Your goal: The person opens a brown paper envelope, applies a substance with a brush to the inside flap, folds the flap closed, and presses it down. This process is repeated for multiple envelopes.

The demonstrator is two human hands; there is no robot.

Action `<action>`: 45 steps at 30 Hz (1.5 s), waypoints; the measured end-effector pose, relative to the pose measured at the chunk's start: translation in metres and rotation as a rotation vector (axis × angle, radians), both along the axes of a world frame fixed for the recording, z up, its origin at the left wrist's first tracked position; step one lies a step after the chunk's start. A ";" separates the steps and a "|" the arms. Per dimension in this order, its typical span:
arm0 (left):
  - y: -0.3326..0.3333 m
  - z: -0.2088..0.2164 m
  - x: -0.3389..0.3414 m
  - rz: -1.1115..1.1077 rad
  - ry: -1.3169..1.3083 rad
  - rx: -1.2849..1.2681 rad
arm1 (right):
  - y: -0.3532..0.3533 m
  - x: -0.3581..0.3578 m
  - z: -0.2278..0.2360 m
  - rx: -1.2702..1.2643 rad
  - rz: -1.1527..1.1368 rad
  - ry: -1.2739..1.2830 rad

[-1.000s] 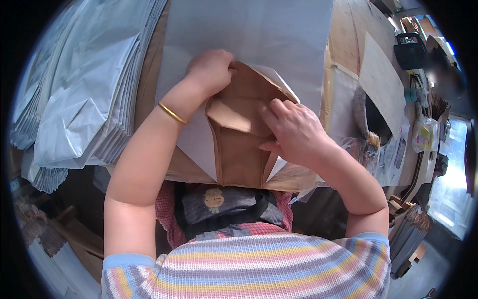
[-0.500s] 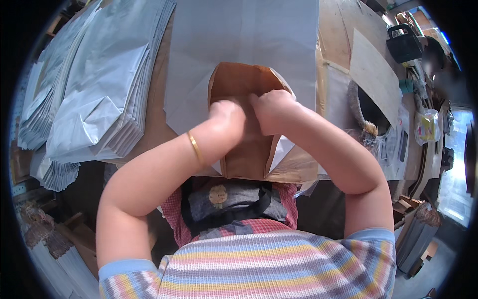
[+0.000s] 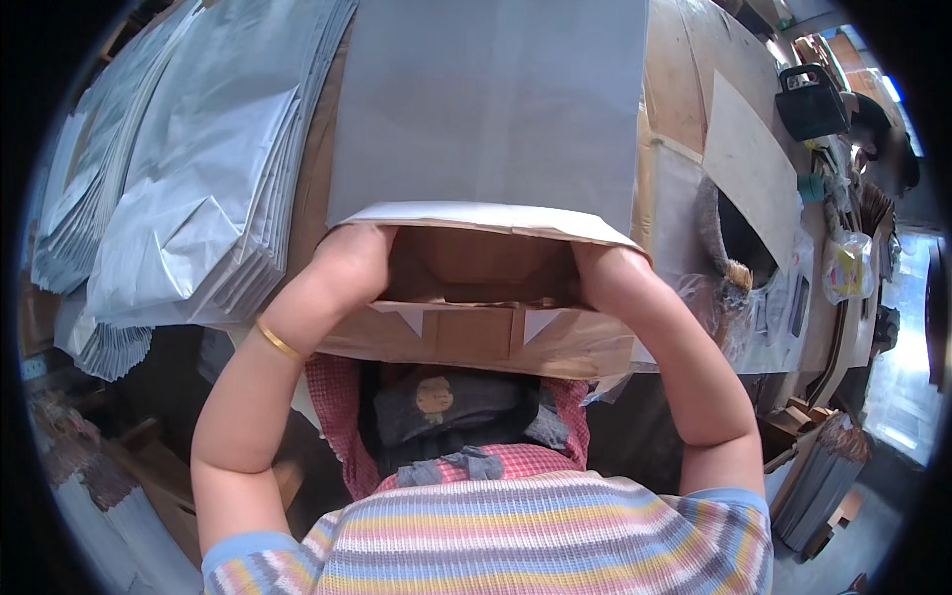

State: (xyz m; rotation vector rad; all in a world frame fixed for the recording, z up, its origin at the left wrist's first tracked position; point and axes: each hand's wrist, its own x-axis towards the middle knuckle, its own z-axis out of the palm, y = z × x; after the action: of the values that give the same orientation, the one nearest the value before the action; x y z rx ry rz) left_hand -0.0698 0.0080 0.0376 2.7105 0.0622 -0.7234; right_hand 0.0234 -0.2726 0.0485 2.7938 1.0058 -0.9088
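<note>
We find the large paper bag [image 3: 486, 109], white outside and brown inside, lying on the worktable [image 3: 684, 74] directly before the person, with its near end gaping toward the body. The left hand [image 3: 355, 260] is inside the opening at its left corner, and the right hand [image 3: 613, 270] is inside at its right corner. The fingers of both hands are hidden within the paper, so we cannot tell whether they are spread, pressed together or pinching. The upper lip [image 3: 486, 215] spans the two wrists in a shallow bow, and the lower flap [image 3: 466, 333], with white triangles on both sides of a brown panel, lies near the table's front edge. In our judgement the chief hazard is tearing: uneven outward force from the hands could split a corner or set the fold crooked. The gold bangle [image 3: 281, 339] on the left wrist could catch the paper's edge if that arm went deeper. The bag could also skid, since we see no hand on its upper face. The stack of folded bags [image 3: 188, 198], well to the left, could be knocked by a wide elbow swing.
</note>
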 end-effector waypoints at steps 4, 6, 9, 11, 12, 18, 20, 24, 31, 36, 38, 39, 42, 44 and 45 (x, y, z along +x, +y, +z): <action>-0.007 0.002 0.005 -0.058 -0.179 0.153 | -0.007 -0.005 -0.012 -0.144 0.029 -0.265; -0.005 0.006 0.011 -0.095 -0.225 -0.049 | -0.009 0.007 0.000 -0.018 -0.037 -0.169; -0.003 0.017 0.020 0.027 -0.045 -0.450 | -0.022 0.004 0.013 0.247 0.077 0.036; -0.001 0.016 0.028 0.003 -0.053 -0.537 | -0.011 0.001 0.030 0.139 0.152 0.302; 0.000 0.016 0.033 -0.016 -0.060 -0.584 | -0.010 -0.005 0.030 0.234 0.171 0.250; 0.006 0.019 0.046 -0.351 0.058 -0.377 | -0.008 -0.004 0.001 0.455 0.137 -0.053; 0.008 0.024 0.048 -0.357 0.127 -0.359 | 0.006 0.017 0.014 0.339 -0.073 0.016; -0.005 0.004 0.049 -0.051 0.112 -0.327 | 0.011 0.028 -0.023 0.191 -0.201 -0.044; -0.023 -0.019 0.049 0.062 -0.073 -0.220 | -0.035 -0.018 0.023 0.728 0.046 -0.434; -0.017 -0.002 0.047 0.117 -0.056 -0.396 | -0.191 -0.057 0.052 0.092 -0.123 -0.658; -0.027 0.011 0.047 -0.083 -0.105 -0.331 | -0.236 -0.069 0.043 0.078 -0.017 -0.682; -0.032 0.016 0.043 -0.127 -0.122 -0.274 | -0.243 -0.071 0.041 0.157 -0.009 -0.688; -0.041 0.017 0.030 -0.250 -0.216 -0.114 | -0.246 -0.063 0.040 0.539 -0.123 -0.709; -0.033 0.010 0.020 -0.315 -0.319 -0.003 | -0.232 -0.028 0.041 1.001 -0.385 -0.689; -0.029 0.010 0.019 -0.301 -0.279 -0.014 | -0.229 -0.008 0.042 1.013 -0.489 -0.682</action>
State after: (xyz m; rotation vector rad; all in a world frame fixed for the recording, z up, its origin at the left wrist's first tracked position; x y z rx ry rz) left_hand -0.0511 -0.0214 0.0481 2.8093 -0.4223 -0.4116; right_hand 0.0152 -0.5016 0.0905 3.7331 0.7751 0.8492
